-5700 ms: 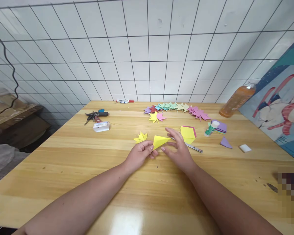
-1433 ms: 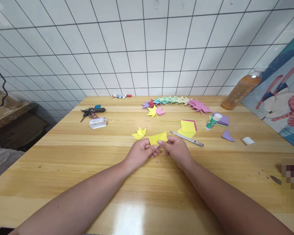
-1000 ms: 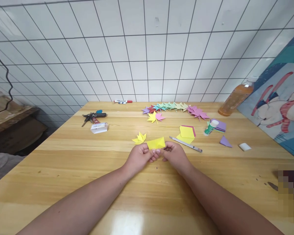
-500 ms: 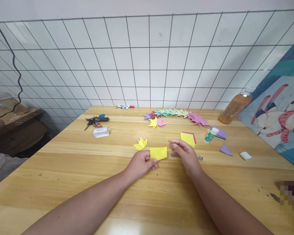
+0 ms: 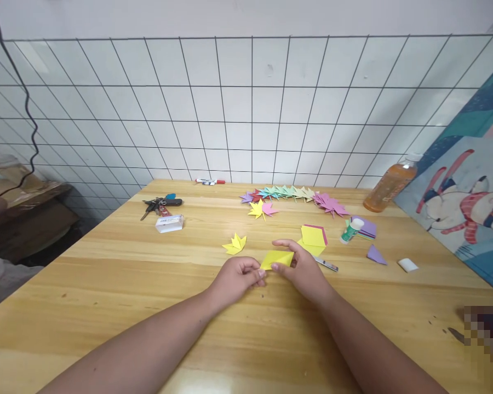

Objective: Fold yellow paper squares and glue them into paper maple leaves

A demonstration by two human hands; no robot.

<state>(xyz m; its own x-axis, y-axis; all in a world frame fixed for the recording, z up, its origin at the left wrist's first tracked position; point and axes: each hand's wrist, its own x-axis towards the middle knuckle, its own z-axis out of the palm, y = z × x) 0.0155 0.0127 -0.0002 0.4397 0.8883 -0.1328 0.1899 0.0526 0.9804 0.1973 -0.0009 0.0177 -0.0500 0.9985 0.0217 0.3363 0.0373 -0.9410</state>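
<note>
A folded piece of yellow paper [image 5: 276,259] is held between both hands, tilted above the table. My left hand [image 5: 239,278] pinches its left corner between thumb and fingers. On its right end my right hand [image 5: 302,269] is closed, thumb in front and fingers behind. Just beyond my left hand lies a yellow folded paper leaf [image 5: 235,244]. Past my right hand are yellow square sheets [image 5: 313,236] with a magenta edge showing, and a slim utility knife [image 5: 327,264] partly hidden by that hand.
Pointed folded papers [image 5: 287,192] form a multicoloured row at the back. A glue stick [image 5: 352,230], purple papers [image 5: 366,226], a purple triangle [image 5: 376,254] and an orange drink bottle [image 5: 390,185] stand or lie right. Keys [image 5: 162,204], a small white box [image 5: 170,222] and a marker [image 5: 210,181] lie left.
My right hand has moved left and taken hold of the yellow paper's right end. The paper has turned and shifted right, its outline now slanted. The utility knife shows more.
</note>
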